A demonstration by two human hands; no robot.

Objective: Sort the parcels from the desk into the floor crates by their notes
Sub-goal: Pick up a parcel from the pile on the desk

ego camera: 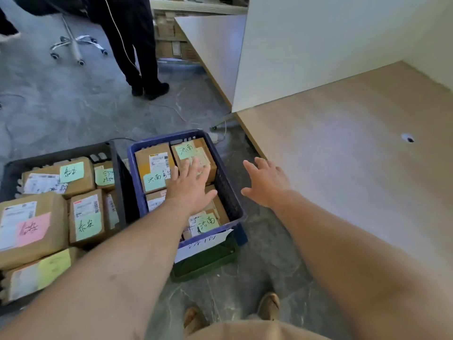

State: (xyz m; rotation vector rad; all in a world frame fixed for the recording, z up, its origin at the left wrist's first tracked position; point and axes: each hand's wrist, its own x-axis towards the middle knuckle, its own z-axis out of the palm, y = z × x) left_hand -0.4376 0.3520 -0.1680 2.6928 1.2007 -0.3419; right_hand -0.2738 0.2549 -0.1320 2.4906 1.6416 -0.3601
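Observation:
A blue crate (232, 202) on the floor holds several brown parcels with green handwritten notes; one parcel (153, 165) lies at its back left. My left hand (190, 186) hovers flat over the crate's parcels with fingers straight, holding nothing. My right hand (266, 184) is spread in the air just right of the crate, between it and the desk (343, 155). A black crate (117, 173) to the left is full of brown parcels with green, pink and yellow notes, such as the pink-noted parcel (31, 229).
A white paper label (203, 244) hangs on the blue crate's front. The desk top shows no parcels; a white partition (318, 45) stands at its back. A person in black (137, 45) stands behind, beside a swivel chair base (73, 47). A cable (176, 111) runs across the grey floor.

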